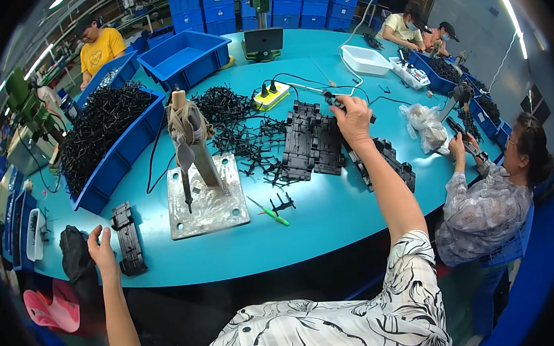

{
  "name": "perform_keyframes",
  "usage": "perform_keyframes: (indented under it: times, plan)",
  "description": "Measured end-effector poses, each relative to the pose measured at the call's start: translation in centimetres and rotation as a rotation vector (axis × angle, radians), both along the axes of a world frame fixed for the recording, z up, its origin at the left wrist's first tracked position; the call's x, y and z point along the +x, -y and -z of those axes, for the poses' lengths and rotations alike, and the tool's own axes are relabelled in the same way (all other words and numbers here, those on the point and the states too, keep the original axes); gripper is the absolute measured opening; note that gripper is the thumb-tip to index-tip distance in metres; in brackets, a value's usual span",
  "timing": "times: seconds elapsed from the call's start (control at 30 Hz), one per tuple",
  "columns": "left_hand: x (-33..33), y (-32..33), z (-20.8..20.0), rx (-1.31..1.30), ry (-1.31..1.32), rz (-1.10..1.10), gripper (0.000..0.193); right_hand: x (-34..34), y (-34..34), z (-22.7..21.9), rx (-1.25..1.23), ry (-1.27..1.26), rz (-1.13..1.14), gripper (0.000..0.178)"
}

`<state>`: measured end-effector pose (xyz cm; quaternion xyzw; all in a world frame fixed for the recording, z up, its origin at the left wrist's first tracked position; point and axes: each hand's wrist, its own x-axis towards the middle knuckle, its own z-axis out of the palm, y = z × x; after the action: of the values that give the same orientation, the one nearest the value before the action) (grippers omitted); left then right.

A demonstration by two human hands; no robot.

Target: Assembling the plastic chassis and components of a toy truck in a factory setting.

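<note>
My left hand (pixel 102 248) is at the table's front left, its fingers apart and nothing in them. Close to its right lies a black plastic chassis (pixel 129 238), and a dark cloth-like bundle (pixel 78 255) is on its other side. Farther off, my right hand (pixel 354 120) reaches over rows of black plastic chassis (pixel 311 140), its fingers closed on another dark chassis (pixel 332 98), mostly hidden by the hand. Between my hands stands a metal fixture with a cloth-wrapped post (pixel 185 124) on a steel plate (pixel 210 220). A green-handled screwdriver (pixel 276 217) lies beside a small branched black part (pixel 283 202).
A blue bin (pixel 161 107) full of black parts stands left, with loose parts (pixel 223 110) heaped beside it. A yellow-white power strip (pixel 272 95) has cords across the table. Right are a white tray (pixel 366 60), a plastic bag (pixel 426 126) and a seated co-worker (pixel 488 193).
</note>
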<state>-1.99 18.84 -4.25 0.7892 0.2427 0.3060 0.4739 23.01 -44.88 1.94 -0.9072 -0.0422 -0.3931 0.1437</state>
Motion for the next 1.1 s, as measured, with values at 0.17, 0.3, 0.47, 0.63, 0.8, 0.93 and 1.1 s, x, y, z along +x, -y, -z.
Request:
perform_keyframes:
  times: [0.17,0.3,0.47,0.63,0.8,0.93,1.1]
  plan:
    - [-2.8,4.3,-1.9,0.220,0.084,-0.054,0.032,-3.7,-1.5,-2.0,-0.019,0.270,-0.181,0.024]
    - [-4.3,8.5,-1.9,0.232,0.104,-0.046,0.025,-7.9,-4.7,-0.3,-0.196,0.303,-0.347,0.036]
    - [-5.7,14.0,-3.2,0.269,0.087,0.070,0.021,-12.1,-5.3,2.9,-0.232,0.140,-0.398,0.044]
    - [-6.2,16.5,-3.2,0.292,0.115,0.177,0.021,-12.6,-4.4,3.4,-0.162,-0.074,-0.518,0.061]
    - [-6.5,19.1,-3.6,0.368,0.111,0.263,0.021,-12.3,-3.4,2.2,-0.031,0.072,-0.495,0.041]
    - [-6.9,20.9,-3.6,0.399,0.124,0.375,0.024,-12.2,-2.7,0.2,0.158,0.210,-0.412,0.025]
    - [-7.0,23.6,-2.8,0.314,0.158,0.590,0.021,-15.2,-4.0,-2.9,1.170,0.035,-0.425,0.016]
